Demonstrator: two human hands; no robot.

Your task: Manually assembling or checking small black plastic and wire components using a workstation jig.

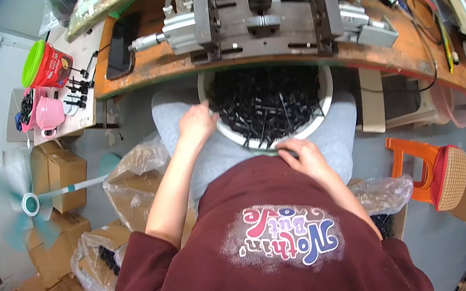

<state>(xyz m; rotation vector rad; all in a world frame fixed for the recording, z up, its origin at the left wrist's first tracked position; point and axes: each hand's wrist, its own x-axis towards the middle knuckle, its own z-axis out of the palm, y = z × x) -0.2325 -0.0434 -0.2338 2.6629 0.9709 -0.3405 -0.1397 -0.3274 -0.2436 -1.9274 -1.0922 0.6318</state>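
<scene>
A round white tub (328,91) rests on my lap under the bench edge, filled with small black plastic parts (266,102). On the tub's left side, my left hand (198,123) has its fingers curled at the rim. My right hand (304,154) pinches the near rim, with thumb and fingers close together. The undersides of both grips are hidden. Behind the tub, a metal clamping fixture (264,21) with a cylinder at each end is mounted on the wooden bench.
A dark phone (122,46) lies at the bench's left. Beside it are a red bucket (52,66) and pink cup (49,112). A fan (30,204), cartons (67,175) and plastic-lined boxes (137,187) stand left; an orange stool (430,170) stands right.
</scene>
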